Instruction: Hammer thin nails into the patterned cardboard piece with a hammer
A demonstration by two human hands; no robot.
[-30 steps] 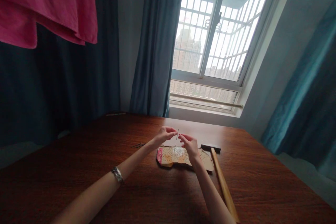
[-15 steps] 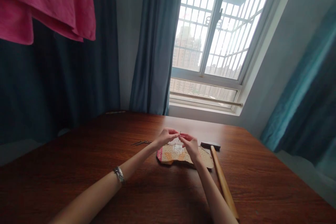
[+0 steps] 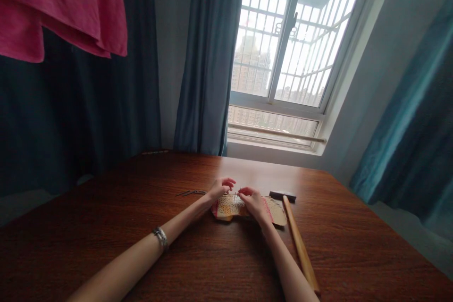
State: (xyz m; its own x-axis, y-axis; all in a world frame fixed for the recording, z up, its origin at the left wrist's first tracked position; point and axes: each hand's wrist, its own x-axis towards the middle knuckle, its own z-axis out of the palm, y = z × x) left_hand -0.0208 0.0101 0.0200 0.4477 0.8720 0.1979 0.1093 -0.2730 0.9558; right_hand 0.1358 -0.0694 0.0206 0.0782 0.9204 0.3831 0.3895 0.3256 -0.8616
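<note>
A flat beige piece (image 3: pixel 223 208) with rows of dark dots and pink and orange patches, shaped somewhat like an insole, lies on the brown table. From its white middle a thin nail (image 3: pixel 235 197) stands upright. My right hand (image 3: pixel 253 202) is over the piece, thumb and fingers pinched around a slim nail, whose ends are hard to make out. Left of the upright nail, my left hand (image 3: pixel 220 188) hovers at the far edge, fingers loosely apart and nothing visible in them. A hammer (image 3: pixel 299 240) with a wooden handle lies right of the piece.
Several thin dark metal tools (image 3: pixel 191 192) lie left of the piece, partly behind my left hand. The wooden table (image 3: pixel 170 255) reaches back toward a window (image 3: pixel 276 56) and blue curtains (image 3: pixel 205 66). A pink cloth (image 3: pixel 71 14) hangs at upper left.
My hands have moved apart. The nail both were holding is now in my right hand, lowered toward the piece, while my left hand has let go and shifted slightly left.
</note>
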